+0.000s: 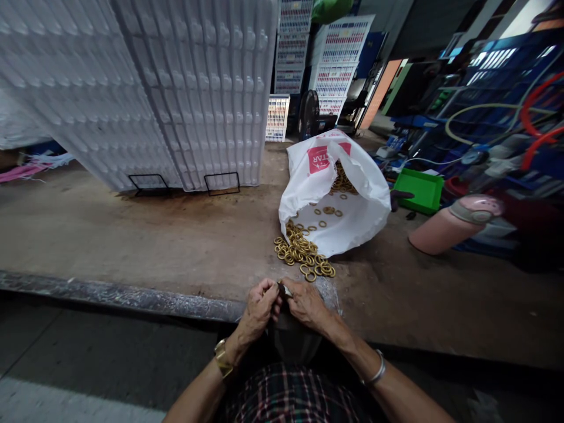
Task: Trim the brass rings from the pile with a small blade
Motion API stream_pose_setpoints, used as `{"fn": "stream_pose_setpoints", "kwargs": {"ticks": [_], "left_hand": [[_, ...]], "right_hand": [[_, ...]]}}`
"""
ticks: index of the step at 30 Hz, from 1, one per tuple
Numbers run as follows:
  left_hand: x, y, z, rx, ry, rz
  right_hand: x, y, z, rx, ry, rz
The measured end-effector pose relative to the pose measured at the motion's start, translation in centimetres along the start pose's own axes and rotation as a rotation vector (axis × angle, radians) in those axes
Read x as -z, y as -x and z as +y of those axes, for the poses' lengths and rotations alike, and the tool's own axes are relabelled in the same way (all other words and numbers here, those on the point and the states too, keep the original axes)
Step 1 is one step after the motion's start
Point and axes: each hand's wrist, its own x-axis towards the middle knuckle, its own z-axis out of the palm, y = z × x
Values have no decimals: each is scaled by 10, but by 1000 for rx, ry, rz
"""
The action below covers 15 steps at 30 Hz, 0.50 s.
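My left hand (261,304) and my right hand (308,304) meet at the front edge of the workbench, with fingers pinched close together. Between the fingertips sits a small dark piece (282,289), too small to name. A short pale, shiny bit (288,292) pokes out by my right thumb and finger; its kind does not show. Just beyond my hands lies a loose heap of brass-coloured rings (302,249). They spill from the mouth of a white plastic sack (363,226) with red print, lying on its side with more rings inside.
Tall stacks of clear plastic trays (207,88) stand at the left, propped by black wire bookends (221,182). On the right are a green tray (418,191) and a pink bottle (445,226). A black fan (308,114) and white crates (339,56) stand behind the workbench (132,235).
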Motion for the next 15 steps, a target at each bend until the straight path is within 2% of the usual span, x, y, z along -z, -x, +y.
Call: {"fn": "stream_pose_setpoints", "kwargs": {"ticks": [8,15], "left_hand": [[-1,0,1,-15,-65,6],[0,-1,-4,-80,-111,-6]], "right_hand": [[-4,0,5,-1,44,30],[2,1,0,11,55,-30]]}}
